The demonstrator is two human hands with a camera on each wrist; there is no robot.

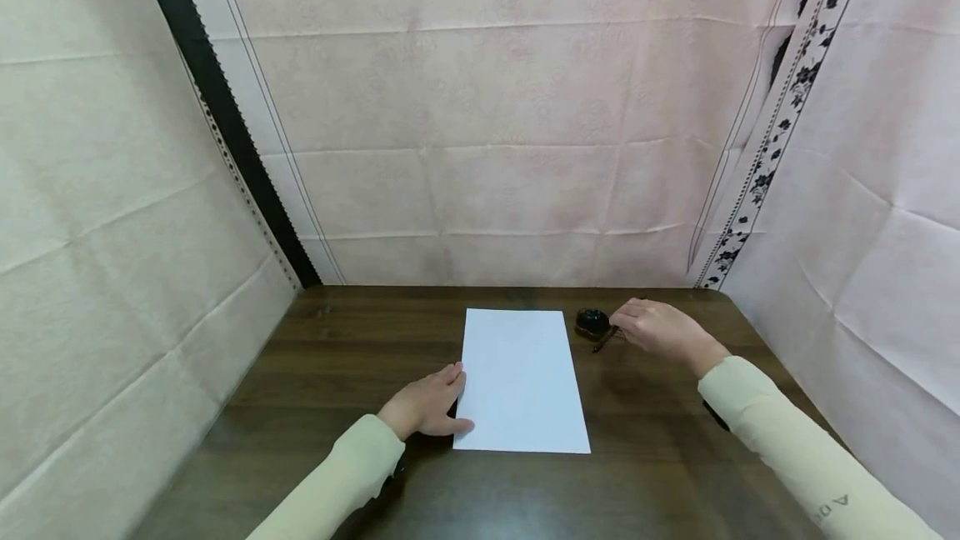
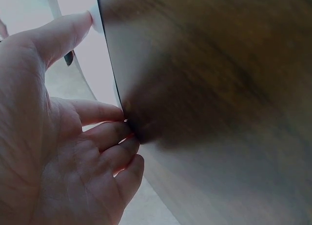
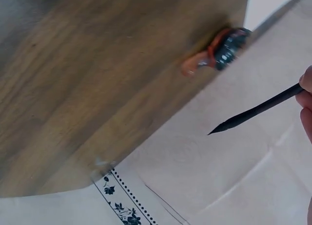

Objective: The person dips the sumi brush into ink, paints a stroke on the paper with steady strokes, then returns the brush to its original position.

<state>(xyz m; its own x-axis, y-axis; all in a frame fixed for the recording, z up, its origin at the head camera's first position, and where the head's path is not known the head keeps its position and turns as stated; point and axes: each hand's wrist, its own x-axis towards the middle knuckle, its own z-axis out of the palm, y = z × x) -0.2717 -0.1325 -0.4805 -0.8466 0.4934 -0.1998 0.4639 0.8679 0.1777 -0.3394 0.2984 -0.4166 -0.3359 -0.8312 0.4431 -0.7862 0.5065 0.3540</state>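
A white sheet of paper (image 1: 521,382) lies on the brown wooden table. My left hand (image 1: 427,401) rests at its left edge, thumb on the sheet and the other fingertips along the edge; the left wrist view shows that hand (image 2: 73,132) from the palm side. My right hand (image 1: 660,327) holds a slim dark brush (image 3: 258,109) with a pointed tip, mostly hidden by the fingers in the head view. Just left of that hand sits a small glossy black object (image 1: 592,322), which shows an orange-brown part in the right wrist view. Its exact kind is unclear.
The wooden table (image 1: 330,365) ends at a pale cloth (image 1: 487,107) hung behind it. More cloth hangs on the left (image 1: 112,190) and right (image 1: 870,207) sides, the right one with a black floral border.
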